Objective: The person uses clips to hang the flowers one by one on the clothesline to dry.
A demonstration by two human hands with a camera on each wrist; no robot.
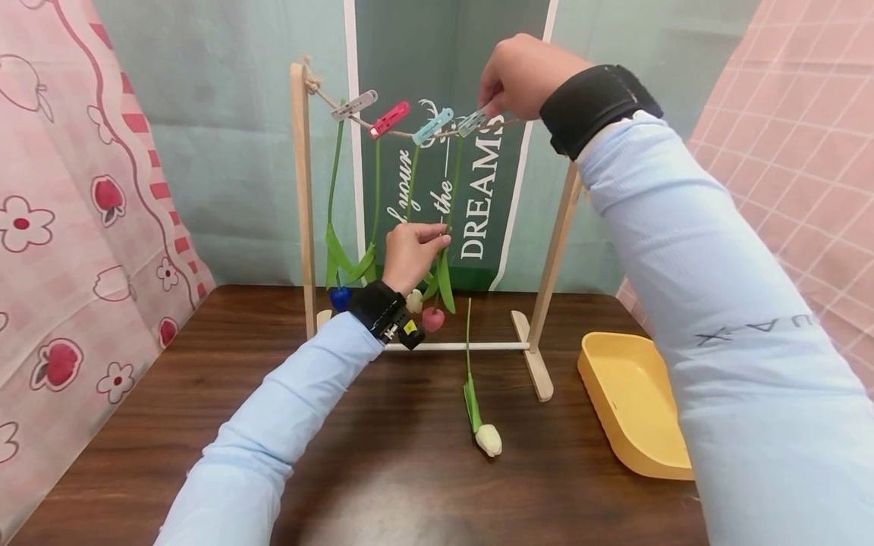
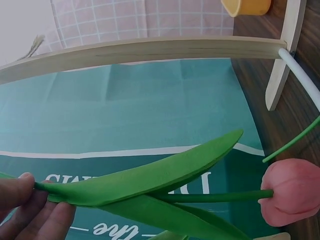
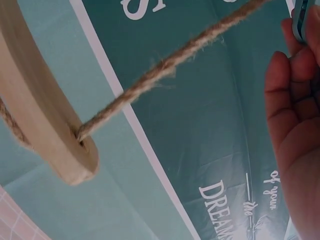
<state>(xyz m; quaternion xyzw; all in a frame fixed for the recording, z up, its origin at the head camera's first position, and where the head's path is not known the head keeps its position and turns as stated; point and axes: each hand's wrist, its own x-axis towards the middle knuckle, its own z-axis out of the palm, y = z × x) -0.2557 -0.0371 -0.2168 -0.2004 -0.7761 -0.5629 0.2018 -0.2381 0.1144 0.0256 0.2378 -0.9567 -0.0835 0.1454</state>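
Note:
My left hand [image 1: 413, 254] pinches the green stem of a pink tulip [image 2: 292, 192], which hangs head down with its leaves [image 2: 150, 185] below my fingers. Up at the rope [image 3: 170, 62], my right hand [image 1: 522, 76] pinches a pale blue-grey clothespin [image 1: 473, 121] at the top of that stem. Along the rope to the left sit a light blue clothespin [image 1: 433, 127], a red clothespin [image 1: 389, 120] and a grey clothespin [image 1: 354, 105], each with a stem below. A blue tulip [image 1: 340, 298] and a white tulip [image 1: 414, 301] hang there, partly behind my left hand and wrist.
The rope is strung between two posts of a wooden rack [image 1: 556, 250], with a white bar [image 1: 488, 346] low across it. Another white tulip [image 1: 488, 440] lies on the brown table [image 1: 410, 470] in front. A yellow tray [image 1: 631, 402] stands at the right, partly behind my right sleeve.

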